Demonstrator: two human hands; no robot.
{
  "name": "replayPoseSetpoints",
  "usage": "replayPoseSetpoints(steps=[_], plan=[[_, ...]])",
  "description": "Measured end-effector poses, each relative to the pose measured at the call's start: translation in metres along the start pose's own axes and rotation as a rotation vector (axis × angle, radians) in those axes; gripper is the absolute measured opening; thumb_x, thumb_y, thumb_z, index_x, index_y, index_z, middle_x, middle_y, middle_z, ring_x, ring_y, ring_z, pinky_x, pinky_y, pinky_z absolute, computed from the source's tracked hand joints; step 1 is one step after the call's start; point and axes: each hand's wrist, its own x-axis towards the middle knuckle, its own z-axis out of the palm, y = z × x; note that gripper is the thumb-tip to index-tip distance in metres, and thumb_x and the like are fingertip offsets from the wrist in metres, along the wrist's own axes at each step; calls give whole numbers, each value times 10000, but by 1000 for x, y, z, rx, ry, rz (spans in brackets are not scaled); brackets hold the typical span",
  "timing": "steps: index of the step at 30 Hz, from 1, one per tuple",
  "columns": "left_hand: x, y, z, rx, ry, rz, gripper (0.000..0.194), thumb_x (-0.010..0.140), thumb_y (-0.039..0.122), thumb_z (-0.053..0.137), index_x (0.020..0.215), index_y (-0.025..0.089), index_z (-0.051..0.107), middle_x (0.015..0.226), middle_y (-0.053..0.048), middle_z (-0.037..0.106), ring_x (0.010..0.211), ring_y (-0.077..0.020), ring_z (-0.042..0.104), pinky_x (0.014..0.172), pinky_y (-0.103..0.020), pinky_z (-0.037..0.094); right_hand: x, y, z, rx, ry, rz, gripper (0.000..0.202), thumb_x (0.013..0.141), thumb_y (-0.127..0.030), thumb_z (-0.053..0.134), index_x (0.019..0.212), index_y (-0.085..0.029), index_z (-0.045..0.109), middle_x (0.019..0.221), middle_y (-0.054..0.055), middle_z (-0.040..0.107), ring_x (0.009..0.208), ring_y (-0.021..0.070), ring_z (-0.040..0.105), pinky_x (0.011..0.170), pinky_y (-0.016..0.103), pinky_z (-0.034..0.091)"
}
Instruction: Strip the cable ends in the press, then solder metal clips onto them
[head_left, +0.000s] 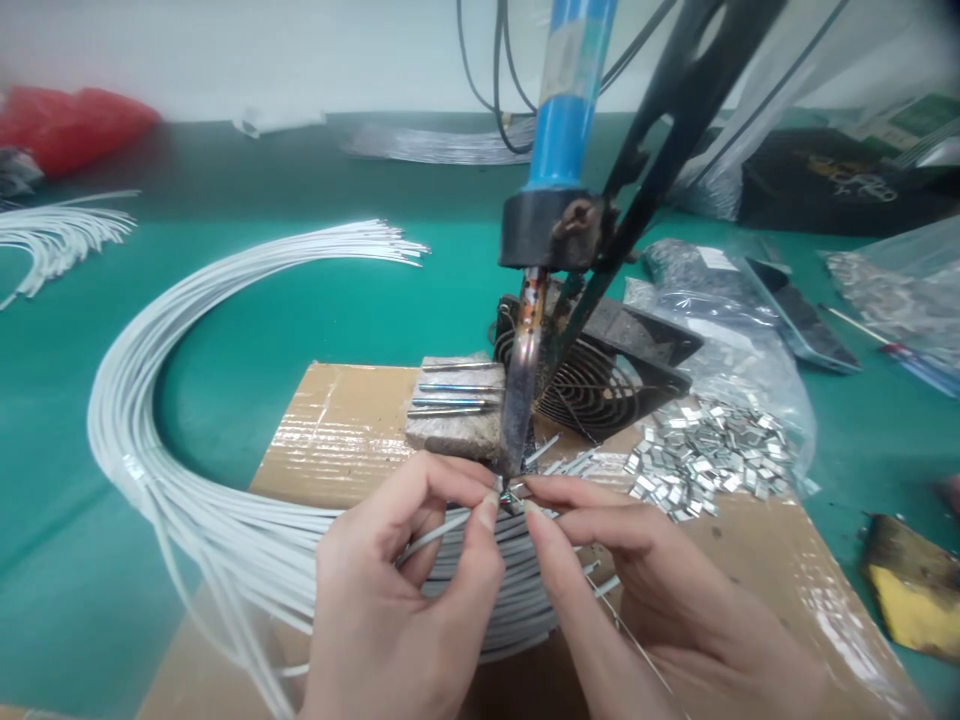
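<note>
My green table [315, 300] carries a taped cardboard sheet [337, 440] right in front of me, with a big loop of white wires [142, 440] curving off its left side. A second bunch of white wires [52, 240] and a red bag [71, 125] lie far left. To my right sit clear plastic bags [892, 290] and a yellow sponge [911, 600].

A thin white wire [442, 528] and a small metal clip [512, 500] are pinched together at the blackened tip of a blue-handled soldering iron [523, 390], which is clamped pointing downward above a taped cardboard box.
</note>
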Motion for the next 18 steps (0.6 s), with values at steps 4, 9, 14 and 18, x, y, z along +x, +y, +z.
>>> replayPoseSetpoints(steps=[4, 9, 14, 18], plan=[[1, -3, -4, 13, -34, 23, 151, 809, 124, 738, 731, 251, 715, 829, 54, 772, 717, -97, 761, 646, -81, 598, -1, 5, -3, 21, -25, -34, 90, 862, -171, 763, 883, -256, 786, 1010, 77, 835, 933, 263, 815, 780, 311, 670], [0, -6, -6, 27, -21, 52, 159, 823, 122, 719, 726, 249, 715, 840, 44, 776, 748, -112, 775, 654, -94, 606, -1, 7, -4, -10, -24, -71, 84, 854, -176, 770, 884, -253, 782, 994, 71, 833, 989, 260, 807, 803, 291, 660], [0, -11, -12, 53, -67, 101, 169, 863, 119, 698, 769, 257, 721, 873, 45, 780, 778, -113, 782, 669, -95, 610, -1, 7, -2, -37, -9, -83, 79, 844, -168, 776, 858, -246, 770, 980, 72, 835, 927, 250, 812, 763, 288, 660], [0, -10, -10, 56, -70, 93, 168, 862, 122, 705, 768, 260, 719, 888, 46, 780, 794, -113, 781, 676, -97, 613, -1, 6, -2, -40, -2, -83, 50, 848, -197, 782, 849, -247, 774, 975, 75, 836, 901, 251, 816, 749, 290, 661]])
